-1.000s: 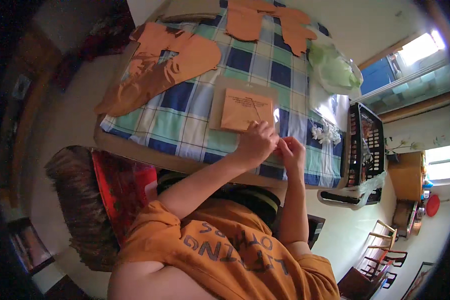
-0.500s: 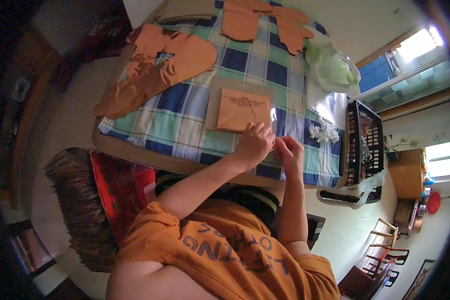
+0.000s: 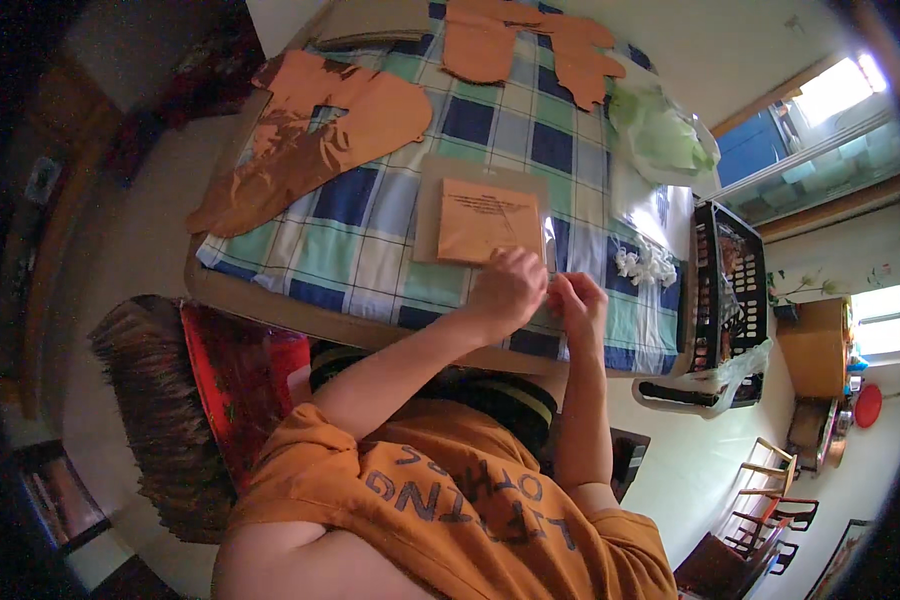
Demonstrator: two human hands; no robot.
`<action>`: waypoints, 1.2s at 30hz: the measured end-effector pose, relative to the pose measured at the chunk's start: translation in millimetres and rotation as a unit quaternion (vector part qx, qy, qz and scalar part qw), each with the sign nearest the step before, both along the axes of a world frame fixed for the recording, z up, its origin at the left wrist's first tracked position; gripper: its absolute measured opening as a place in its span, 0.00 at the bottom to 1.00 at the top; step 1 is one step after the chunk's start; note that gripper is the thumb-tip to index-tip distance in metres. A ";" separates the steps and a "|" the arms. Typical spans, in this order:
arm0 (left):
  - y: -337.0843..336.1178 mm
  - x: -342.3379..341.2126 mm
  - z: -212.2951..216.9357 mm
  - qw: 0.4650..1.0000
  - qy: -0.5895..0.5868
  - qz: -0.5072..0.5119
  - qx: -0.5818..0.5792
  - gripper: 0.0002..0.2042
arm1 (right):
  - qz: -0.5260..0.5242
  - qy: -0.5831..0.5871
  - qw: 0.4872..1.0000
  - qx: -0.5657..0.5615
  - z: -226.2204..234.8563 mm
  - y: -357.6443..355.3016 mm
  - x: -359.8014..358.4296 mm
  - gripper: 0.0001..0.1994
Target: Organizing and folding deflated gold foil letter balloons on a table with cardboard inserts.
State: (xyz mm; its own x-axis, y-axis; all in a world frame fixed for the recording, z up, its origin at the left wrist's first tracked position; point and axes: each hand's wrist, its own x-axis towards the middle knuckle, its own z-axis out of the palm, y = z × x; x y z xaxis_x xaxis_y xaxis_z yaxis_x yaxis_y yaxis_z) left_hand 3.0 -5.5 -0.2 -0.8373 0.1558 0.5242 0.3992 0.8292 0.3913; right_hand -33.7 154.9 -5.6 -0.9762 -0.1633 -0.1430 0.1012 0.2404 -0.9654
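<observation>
On the checked cloth lies an orange folded piece [image 3: 475, 225] in a clear plastic bag with dark print, over a grey-brown card [image 3: 427, 215]. The bag's shiny edge [image 3: 548, 235] runs down its right side. My left hand [image 3: 510, 292] is closed at the bag's lower right corner, fingers curled over the plastic. Right beside it my right hand [image 3: 578, 303] pinches with thumb and forefinger at the same corner. The bit between the fingertips is too small to make out clearly.
Orange shiny cut sheets [image 3: 340, 125] and more orange pieces [image 3: 478, 45] lie farther back on the checked cloth [image 3: 390, 235]. A pale green plastic bag [image 3: 660, 135], white crumpled strips [image 3: 645, 265] and a black crate [image 3: 730, 280] are at the right. Stacked brown sheets [image 3: 160, 420] stand left.
The orange packet and my left hand have shifted very slightly. My right hand stays at the same corner, still pinching.
</observation>
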 end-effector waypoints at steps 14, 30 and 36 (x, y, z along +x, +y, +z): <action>-175.1 244.2 -35.5 0.811 0.008 0.493 0.315 0.03 | 0.028 -0.009 0.997 -0.067 -3.0 17.2 0.4 0.09; -145.4 125.3 29.6 0.975 -0.165 0.097 0.116 0.13 | 0.098 0.400 0.867 0.280 -13.7 3.3 -3.4 0.08; -119.3 68.4 -13.7 0.991 -0.107 -0.022 0.073 0.13 | 0.117 0.173 0.977 0.049 -12.6 16.7 10.9 0.02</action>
